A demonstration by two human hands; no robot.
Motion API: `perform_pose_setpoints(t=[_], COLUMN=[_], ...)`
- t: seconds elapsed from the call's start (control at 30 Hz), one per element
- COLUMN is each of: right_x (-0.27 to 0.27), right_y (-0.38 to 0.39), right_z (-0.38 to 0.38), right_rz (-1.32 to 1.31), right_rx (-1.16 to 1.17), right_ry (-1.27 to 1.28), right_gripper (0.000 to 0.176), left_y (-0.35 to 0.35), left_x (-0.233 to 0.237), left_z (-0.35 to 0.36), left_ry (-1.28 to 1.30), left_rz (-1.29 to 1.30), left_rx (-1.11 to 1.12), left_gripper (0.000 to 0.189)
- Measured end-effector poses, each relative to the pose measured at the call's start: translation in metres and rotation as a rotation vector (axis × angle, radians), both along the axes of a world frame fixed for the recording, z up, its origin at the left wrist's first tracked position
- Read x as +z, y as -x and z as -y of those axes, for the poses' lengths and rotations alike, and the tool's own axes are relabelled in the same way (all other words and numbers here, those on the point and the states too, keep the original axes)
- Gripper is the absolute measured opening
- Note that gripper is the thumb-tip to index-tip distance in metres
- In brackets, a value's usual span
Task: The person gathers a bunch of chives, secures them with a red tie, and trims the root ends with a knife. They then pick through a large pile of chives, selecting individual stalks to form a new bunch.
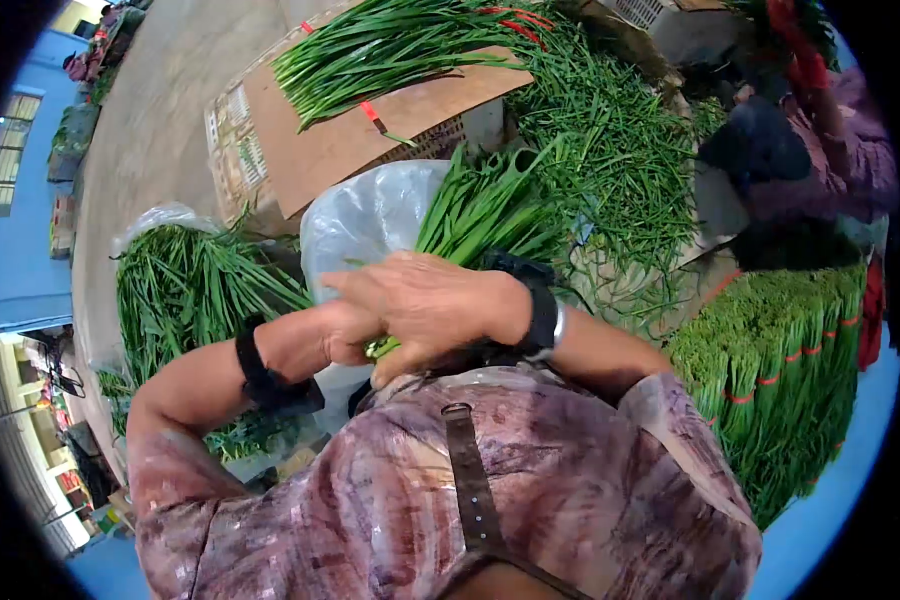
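Note:
In front of my chest both hands meet around a bunch of garlic chives point(490, 208). Its flat green leaves fan away toward the upper right, and pale stem ends show below my fingers. My right hand point(425, 298) lies across the bunch, fingers pointing left and thumb down by the stem ends. Partly covered by it, my left hand point(348, 328) is closed at the stems; its fingertips are hidden. Behind the hands is a clear plastic bag point(355, 215). Dark bands circle both wrists.
Tied chives point(390, 65) lie on a cardboard sheet point(290, 150) ahead. Loose greens point(610, 150) heap to its right. More leaves point(185, 285) fill a bag at left. Red-banded bunches point(780, 370) stand at right. Another person point(830, 150) sits at the upper right.

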State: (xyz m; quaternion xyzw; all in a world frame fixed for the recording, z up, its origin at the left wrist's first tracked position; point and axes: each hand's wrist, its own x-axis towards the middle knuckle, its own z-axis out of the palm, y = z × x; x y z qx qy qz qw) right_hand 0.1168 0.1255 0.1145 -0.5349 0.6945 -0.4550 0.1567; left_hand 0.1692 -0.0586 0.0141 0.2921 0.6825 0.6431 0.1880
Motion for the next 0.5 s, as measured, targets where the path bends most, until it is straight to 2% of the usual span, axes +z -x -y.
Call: perform_pose_setpoints(t=[0.03,0.07,0.1,0.13,0.2,0.3,0.37,0.47,0.5], right_x=[-0.004,-0.009,-0.02,-0.026,-0.035,-0.043,-0.041,-0.046,-0.045], right_y=[0.005,0.009,0.007,0.007,0.005,0.004,0.0,-0.007,-0.007], right_z=[0.005,0.009,0.009,0.011,0.013,0.016,0.02,0.027,0.03], right_rz=[0.013,0.029,-0.017,-0.035,-0.068,-0.236,-0.236,-0.247,-0.237], right_rx=[0.015,0.032,-0.016,-0.031,-0.067,-0.025,0.008,0.004,0.01], right_ry=[-0.062,-0.126,-0.013,-0.007,-0.006,-0.014,-0.08,-0.116,-0.121], right_gripper=[0.098,0.099,0.102,0.103,0.106,0.107,0.107,0.107,0.106], left_y=[0.022,0.02,0.018,0.016,0.006,0.003,-0.004,-0.008,-0.009], left_x=[0.045,0.069,0.092,0.116,0.105,0.101,0.091,0.087,0.09], left_z=[0.01,0.008,0.006,0.004,0.016,0.028,0.043,0.058,0.056], left_ry=[0.097,0.139,0.125,0.128,0.27,0.311,0.365,0.311,0.28], left_rz=[0.003,0.409,0.911,1.299,1.369,1.265,1.235,1.261,1.303], left_rx=[-0.305,-0.316,-0.197,0.022,0.147,0.063,0.034,0.016,0.091], left_gripper=[0.029,0.03,0.031,0.032,0.031,0.033,0.036,0.035,0.03])
